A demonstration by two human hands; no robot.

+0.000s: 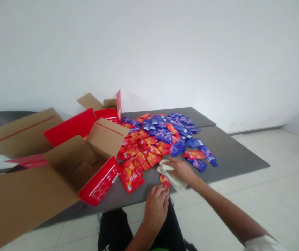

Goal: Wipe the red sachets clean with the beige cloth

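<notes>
My right hand (182, 170) grips a crumpled white cloth (170, 176) on the grey table top (233, 157), near its front edge. Just below it, my left hand (156, 205) has its fingers closed over the table's edge, with nothing visible in them. A small red sachet (164, 180) lies partly under the cloth, between both hands. Behind them spreads a large heap of flat red sachets (144, 150) and blue sachets (167, 127). Several blue ones reach close to my right hand. A bigger red sachet (130, 176) lies apart, to the left of my left hand.
An open cardboard box (71, 164) with red-printed flaps overhangs the table's left side, and a second carton (92, 101) stands behind it. A dark chair (8, 118) is at far left. My dark trousers show below the table, above a tiled floor, with a white wall beyond.
</notes>
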